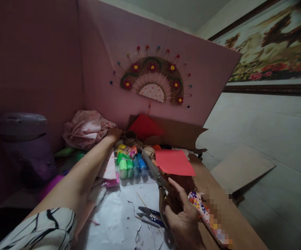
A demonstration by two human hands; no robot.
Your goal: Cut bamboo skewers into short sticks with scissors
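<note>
My right hand (184,215) is wrapped round the handles of a large pair of scissors (154,170), whose blades point up and away over the table. Just left of that hand, a small dark pair of thread snips (150,212) lies on the white sheet. My left hand (114,133) reaches far forward, beside a bundle of pink dotted cloth (88,128) and a brown ring-shaped roll (130,136). Its fingers are too dim and hidden to make out. A square of red paper (176,162) lies beyond the scissors.
Capped tubes of green and blue (132,168) stand by balls of twine (148,151). Behind them rise a red sheet (145,126), torn cardboard (184,132) and a pink board bearing a fan decoration (152,66). Scraps litter the white sheet (121,215). A purple container (25,146) stands left.
</note>
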